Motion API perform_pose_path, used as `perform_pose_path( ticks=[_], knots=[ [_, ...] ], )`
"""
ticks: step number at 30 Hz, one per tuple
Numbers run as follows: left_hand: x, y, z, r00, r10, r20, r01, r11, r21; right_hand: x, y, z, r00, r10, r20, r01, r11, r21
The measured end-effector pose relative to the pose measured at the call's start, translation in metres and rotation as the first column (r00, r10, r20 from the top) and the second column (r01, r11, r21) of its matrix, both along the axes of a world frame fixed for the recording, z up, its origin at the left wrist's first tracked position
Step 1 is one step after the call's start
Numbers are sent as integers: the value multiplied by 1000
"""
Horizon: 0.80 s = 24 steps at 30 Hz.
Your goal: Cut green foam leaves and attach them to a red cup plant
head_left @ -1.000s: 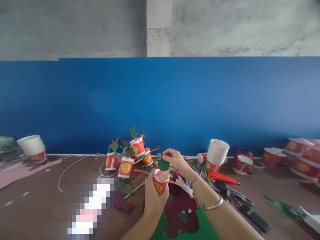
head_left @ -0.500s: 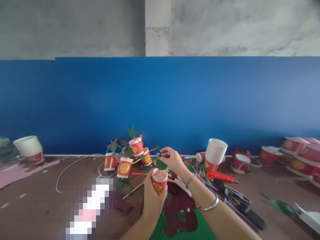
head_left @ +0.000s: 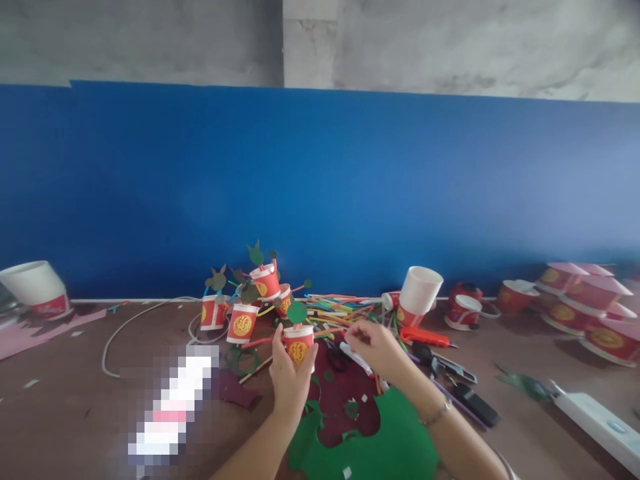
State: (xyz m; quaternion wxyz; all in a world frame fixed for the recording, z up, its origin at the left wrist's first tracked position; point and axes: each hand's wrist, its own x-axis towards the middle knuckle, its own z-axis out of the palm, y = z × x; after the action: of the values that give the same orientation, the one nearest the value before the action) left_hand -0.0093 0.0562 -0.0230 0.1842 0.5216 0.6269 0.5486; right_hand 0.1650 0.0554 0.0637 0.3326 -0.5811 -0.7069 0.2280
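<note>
A small red paper cup point(head_left: 299, 347) with a yellow emblem is upright in my left hand point(head_left: 291, 377), fingers and thumb around its sides. A round green cutout point(head_left: 297, 313) stands above its rim on a reddish stem, and straws stick out at both sides. My right hand point(head_left: 367, 340) is to the right of the cup, fingers curled together near the tip of the orange straw point(head_left: 331, 332); what it holds, if anything, is too small to tell. Similar decorated cups point(head_left: 243, 324) stand behind on the left.
Colored straws point(head_left: 335, 308) lie by the blue wall. Green paper point(head_left: 370, 440) and dark red paper point(head_left: 340, 400) are in front. At right are a tall white cup point(head_left: 421, 290), an orange cutter point(head_left: 425, 337), a black key fob point(head_left: 475, 405), a glue gun point(head_left: 595, 417) and pink-topped cups point(head_left: 595, 293).
My right hand has let go of the green cutout and moved right, away from the cup. The cutout now stands upright above the cup. The view has shifted.
</note>
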Motion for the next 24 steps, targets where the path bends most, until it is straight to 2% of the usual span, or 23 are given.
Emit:
perform_pose_path(
  ticks=[2,4,6,9,13,20,24],
  knots=[
    [0,0,-1,1000,11,-2,-11,1000,-20,-1,-15,-8,977,150,152,-125,979,-158],
    [0,1,-4,1000,0,6,0,1000,17,-7,-25,-14,937,223,269,-156,955,-251],
    [-1,1,-7,1000,-23,10,23,998,59,-14,-31,-20,896,262,358,-160,944,-289],
    [-1,2,-12,999,-44,17,42,996,83,-20,-35,-26,853,328,405,-211,928,-307],
    [-2,1,-15,998,-63,14,61,993,105,-13,-37,-30,835,362,415,-250,920,-301],
    [-3,-1,-16,999,-24,-32,30,983,182,-2,-41,-27,805,388,449,-237,904,-357],
    [-3,-3,-13,999,15,37,-24,966,259,-6,-43,-24,790,383,478,-216,904,-368]
  ],
)
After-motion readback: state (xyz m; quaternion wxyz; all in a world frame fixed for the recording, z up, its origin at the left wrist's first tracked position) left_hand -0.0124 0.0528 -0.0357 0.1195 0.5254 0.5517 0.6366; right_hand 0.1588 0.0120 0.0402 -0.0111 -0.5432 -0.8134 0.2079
